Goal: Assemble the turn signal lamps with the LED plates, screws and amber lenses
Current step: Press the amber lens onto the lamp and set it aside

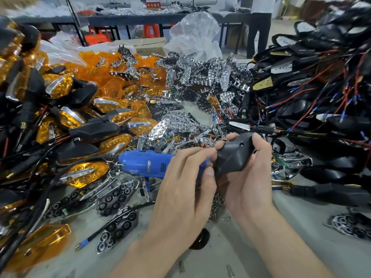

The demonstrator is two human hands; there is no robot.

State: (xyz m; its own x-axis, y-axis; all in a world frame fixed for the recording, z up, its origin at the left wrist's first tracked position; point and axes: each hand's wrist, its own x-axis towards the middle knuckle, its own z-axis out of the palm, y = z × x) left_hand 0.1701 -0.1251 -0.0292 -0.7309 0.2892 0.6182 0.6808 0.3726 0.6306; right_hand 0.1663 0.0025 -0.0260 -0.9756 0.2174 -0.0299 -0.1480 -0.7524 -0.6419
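My left hand (184, 181) grips a blue electric screwdriver (146, 164) that lies level, its tip end pointing right into a black lamp housing (233, 155). My right hand (249, 177) holds that housing from below and behind, its back side with a small hole facing up. The screwdriver's bit is hidden by my fingers. A few loose screws (215, 205) lie on the table just under my hands. Chrome LED reflector plates (200, 75) are heaped behind, and loose amber lenses (96, 67) are piled at the back left.
Finished amber lamps with black housings (80, 121) are stacked at the left. Black housings with red and black wires (321, 93) crowd the right. Black-backed plates (116, 197) lie at the front left. A clear plastic bag (196, 33) rises at the back. A person (260, 25) stands beyond.
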